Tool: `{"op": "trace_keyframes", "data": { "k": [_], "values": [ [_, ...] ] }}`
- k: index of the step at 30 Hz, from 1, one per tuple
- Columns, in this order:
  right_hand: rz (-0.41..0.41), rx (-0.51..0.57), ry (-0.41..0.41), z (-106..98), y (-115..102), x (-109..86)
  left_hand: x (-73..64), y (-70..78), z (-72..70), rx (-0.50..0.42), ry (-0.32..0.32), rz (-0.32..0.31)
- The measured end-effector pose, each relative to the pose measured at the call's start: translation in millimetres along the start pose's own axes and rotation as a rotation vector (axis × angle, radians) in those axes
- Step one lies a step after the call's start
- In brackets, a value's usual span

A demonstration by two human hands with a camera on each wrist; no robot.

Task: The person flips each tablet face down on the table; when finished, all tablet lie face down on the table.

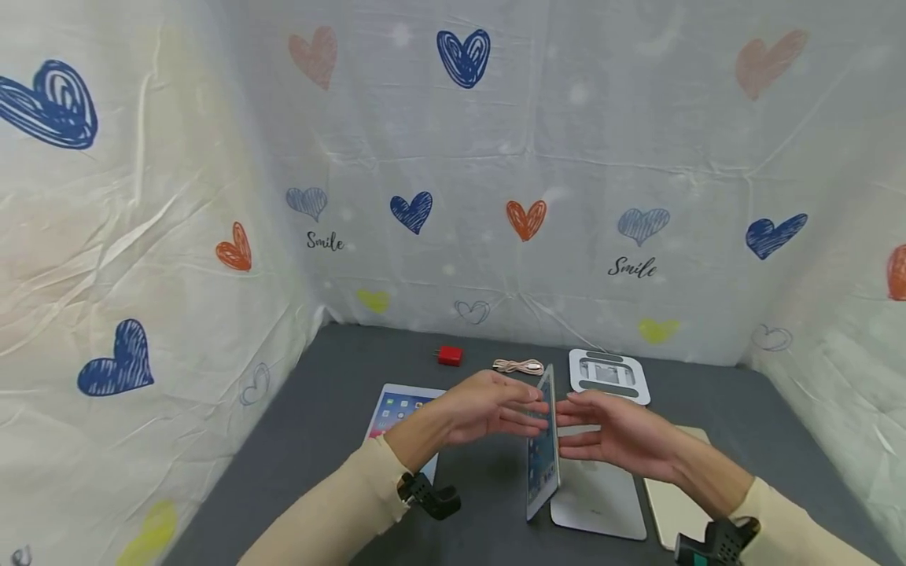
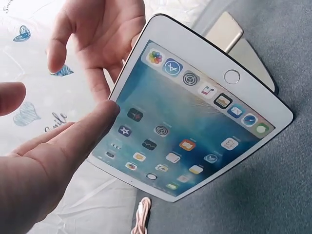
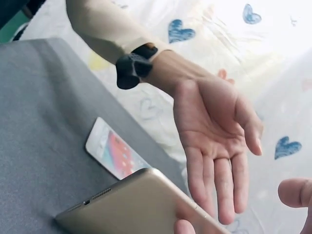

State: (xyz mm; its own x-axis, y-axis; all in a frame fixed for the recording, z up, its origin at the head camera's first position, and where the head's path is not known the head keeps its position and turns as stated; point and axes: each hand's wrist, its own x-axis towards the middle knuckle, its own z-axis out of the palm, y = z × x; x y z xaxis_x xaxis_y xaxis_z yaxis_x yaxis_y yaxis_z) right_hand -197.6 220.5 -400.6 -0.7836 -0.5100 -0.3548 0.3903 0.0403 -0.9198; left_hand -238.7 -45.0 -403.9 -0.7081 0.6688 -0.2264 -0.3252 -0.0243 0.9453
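A white-framed tablet stands on edge between my two hands, its lower corner at the grey tabletop. Its lit screen of app icons faces my left hand, whose straight fingers lie at the tablet's edge. On the other side, the straight fingers of my right hand are at the gold-coloured back. In the right wrist view the left hand shows its open palm. Beside the upright tablet, a silver tablet lies back side up.
Left of the hands lies another tablet with its screen lit, partly hidden by my left arm. A gold tablet lies at the right. Along the back are a red charger plug, a coiled cable and a white flat frame with grey strips.
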Motion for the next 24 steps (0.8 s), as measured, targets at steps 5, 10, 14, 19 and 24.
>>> {"op": "trace_keyframes", "data": {
  "k": [5,10,14,19,24],
  "values": [
    [-0.004,-0.035,-0.006,10.8,-5.1,9.1,-6.1,0.2,-8.3,0.009,0.012,0.008],
    [0.005,-0.072,-0.014,17.4,-6.4,19.7,-14.6,-0.4,-20.2,0.002,0.058,-0.003],
    [0.033,-0.074,-0.015,16.3,0.4,26.0,-21.3,-3.1,-29.7,-0.011,0.088,-0.013],
    [0.062,-0.048,-0.009,11.7,16.4,32.8,-28.2,-9.7,-41.8,-0.037,0.136,-0.024],
    [0.077,-0.027,0.004,4.9,32.2,37.4,-35.5,-15.0,-52.4,-0.078,0.186,-0.054]
  ]
}}
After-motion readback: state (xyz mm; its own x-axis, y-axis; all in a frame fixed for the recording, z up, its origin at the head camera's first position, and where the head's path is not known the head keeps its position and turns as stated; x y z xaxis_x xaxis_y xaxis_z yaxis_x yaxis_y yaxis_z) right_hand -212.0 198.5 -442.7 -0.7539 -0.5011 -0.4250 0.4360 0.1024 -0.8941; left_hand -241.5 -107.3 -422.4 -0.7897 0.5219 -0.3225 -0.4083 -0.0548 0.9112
